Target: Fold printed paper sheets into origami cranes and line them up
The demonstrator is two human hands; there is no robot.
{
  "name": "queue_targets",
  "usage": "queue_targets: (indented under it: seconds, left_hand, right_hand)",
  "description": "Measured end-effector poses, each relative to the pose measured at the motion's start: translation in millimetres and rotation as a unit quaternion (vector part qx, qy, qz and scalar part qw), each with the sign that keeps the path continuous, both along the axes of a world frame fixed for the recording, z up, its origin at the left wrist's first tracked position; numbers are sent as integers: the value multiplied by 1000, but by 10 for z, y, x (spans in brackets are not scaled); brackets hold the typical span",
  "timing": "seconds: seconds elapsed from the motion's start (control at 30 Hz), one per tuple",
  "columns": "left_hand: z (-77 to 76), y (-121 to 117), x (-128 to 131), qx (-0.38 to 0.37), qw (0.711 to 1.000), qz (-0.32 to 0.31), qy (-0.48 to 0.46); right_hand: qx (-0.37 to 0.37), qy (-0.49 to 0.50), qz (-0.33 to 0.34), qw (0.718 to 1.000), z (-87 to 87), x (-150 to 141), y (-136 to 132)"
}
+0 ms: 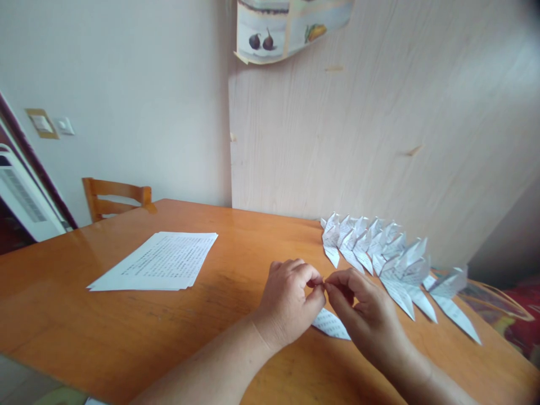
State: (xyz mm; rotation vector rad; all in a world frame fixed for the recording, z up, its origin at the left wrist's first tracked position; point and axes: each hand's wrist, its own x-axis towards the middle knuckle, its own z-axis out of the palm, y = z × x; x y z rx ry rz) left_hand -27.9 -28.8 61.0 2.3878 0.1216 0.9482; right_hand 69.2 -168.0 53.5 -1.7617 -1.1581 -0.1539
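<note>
My left hand [291, 301] and my right hand [365, 312] meet over the wooden table [126, 332], fingertips pinched together on a folded piece of printed paper [331, 324]. Most of that piece is hidden under my hands; a pointed end sticks out below them and rests on the table. Behind my right hand, a row of several folded paper cranes [379, 253] made from printed sheets runs along the wall side of the table.
A stack of printed sheets [162, 260] lies flat on the table to the left. A wooden chair [113, 197] stands at the far left edge. A wood-grain panel [379, 124] rises right behind the table. Colourful fabric [518, 315] shows at the right.
</note>
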Motion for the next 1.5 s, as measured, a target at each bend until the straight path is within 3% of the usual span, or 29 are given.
queue_targets:
  seconds: [0.2,0.77,1.1,1.5]
  left_hand:
    - [0,9,6,-10,1000,4,-2]
    - [34,3,-26,5,1000,1,17]
    - [22,9,-29,14,1000,0,14]
    - [20,-2,-15,15,1000,7,10]
  right_hand:
    - [-11,160,5,987,18,-10,17]
    - [-15,326,62,943,38,14,36]
    - [-3,334,71,940,42,1,34]
    - [-12,247,27,968,23,-15,46]
